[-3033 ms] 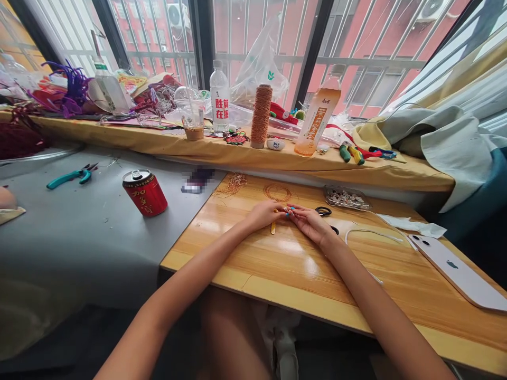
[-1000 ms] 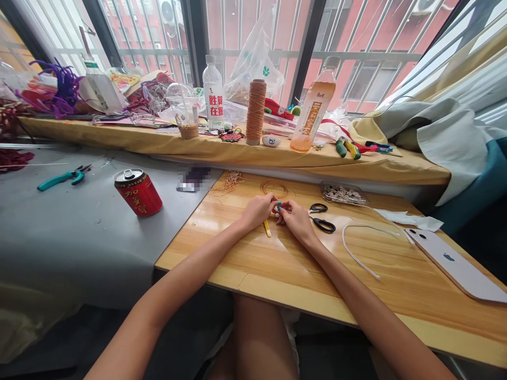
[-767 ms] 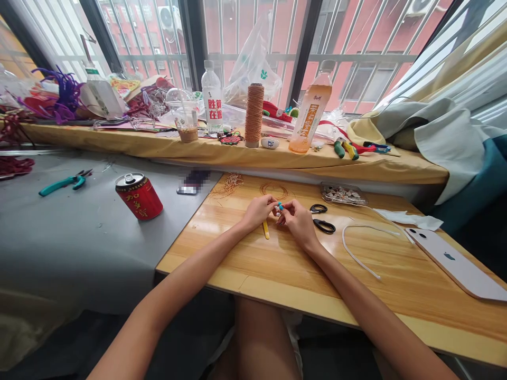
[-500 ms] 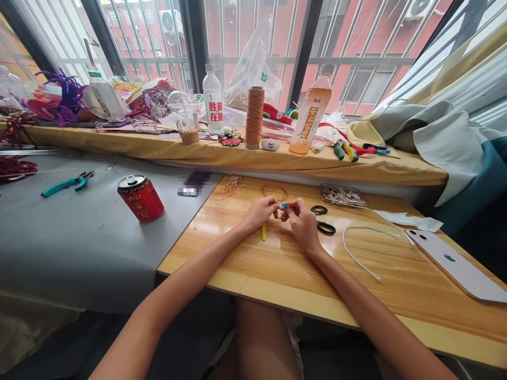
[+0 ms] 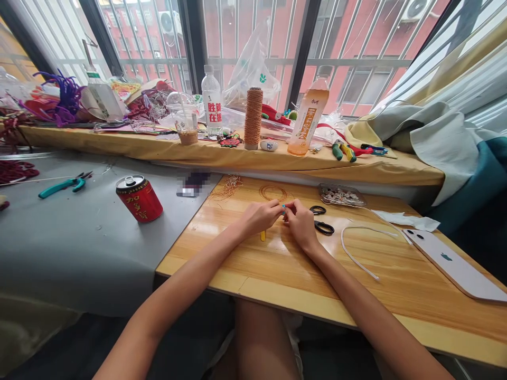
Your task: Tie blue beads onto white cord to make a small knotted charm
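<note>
My left hand (image 5: 263, 216) and my right hand (image 5: 300, 224) meet above the wooden board, fingertips pinched together. Between them shows a small blue piece (image 5: 283, 208), mostly covered by the fingers; its kind cannot be made out. The right thumb and forefinger close on it, and the left fingertips press against its other side. Under the left hand pokes out the end of a flat yellow stick (image 5: 263, 236). Black-handled scissors (image 5: 325, 228) lie just right of my right hand, their blades hidden behind it. A coil of thin orange cord (image 5: 272, 193) rests beyond the hands.
A clear tray of small pieces (image 5: 343, 195), a white cord (image 5: 354, 257) and a phone (image 5: 451, 262) lie to the right. Leftward stand a red can (image 5: 139, 199) and teal pliers (image 5: 63, 187). A thread spool (image 5: 253, 119) and bottles line the sill.
My left hand has shifted slightly right and its fingers have closed in against the right hand's. The blue piece and the yellow stick are now more covered.
</note>
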Demonstrator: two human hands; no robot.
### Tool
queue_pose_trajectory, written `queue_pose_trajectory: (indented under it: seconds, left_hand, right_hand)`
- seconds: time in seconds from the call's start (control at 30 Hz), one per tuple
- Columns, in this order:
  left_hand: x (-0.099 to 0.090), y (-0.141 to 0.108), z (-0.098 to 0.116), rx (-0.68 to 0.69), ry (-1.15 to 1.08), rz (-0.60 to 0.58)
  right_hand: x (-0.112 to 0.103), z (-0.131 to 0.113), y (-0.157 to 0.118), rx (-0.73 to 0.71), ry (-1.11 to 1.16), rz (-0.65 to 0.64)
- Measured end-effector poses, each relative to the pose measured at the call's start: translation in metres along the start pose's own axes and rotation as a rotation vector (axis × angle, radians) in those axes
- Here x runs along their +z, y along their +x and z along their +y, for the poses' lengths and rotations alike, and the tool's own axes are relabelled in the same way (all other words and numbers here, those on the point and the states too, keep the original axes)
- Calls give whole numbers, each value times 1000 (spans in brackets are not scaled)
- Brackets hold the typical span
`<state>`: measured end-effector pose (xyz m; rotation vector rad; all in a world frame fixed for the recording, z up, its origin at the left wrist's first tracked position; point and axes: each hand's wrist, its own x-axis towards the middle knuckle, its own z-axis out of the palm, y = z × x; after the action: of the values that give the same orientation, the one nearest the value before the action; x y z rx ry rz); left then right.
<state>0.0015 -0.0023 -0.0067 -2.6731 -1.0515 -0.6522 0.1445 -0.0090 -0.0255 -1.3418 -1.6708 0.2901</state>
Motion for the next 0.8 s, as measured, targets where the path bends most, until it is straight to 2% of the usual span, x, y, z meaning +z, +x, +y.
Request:
queue_pose_trajectory:
  seconds: [0.1, 0.2, 0.4, 0.53, 0.7, 0.8]
  left_hand:
    - [8, 1, -4, 5, 3, 97]
    - [17, 2, -5, -45, -10, 183]
    - [22, 4, 0, -172, -120, 263]
    - [22, 8, -2, -309, -343, 319]
    - [22, 14, -12, -408, -837, 217]
    - [24, 15, -16, -479, -973, 164]
  right_hand:
    - [3, -2, -1, -47, -99, -58]
    - [5, -4, -3, -33, -89, -81]
    - [5, -9, -5, 70, 90, -84]
    - [7, -12, -7, 63, 236, -82]
    - [6, -17, -9, 38, 299, -69]
    - [5, -19, -9, 6, 300, -47]
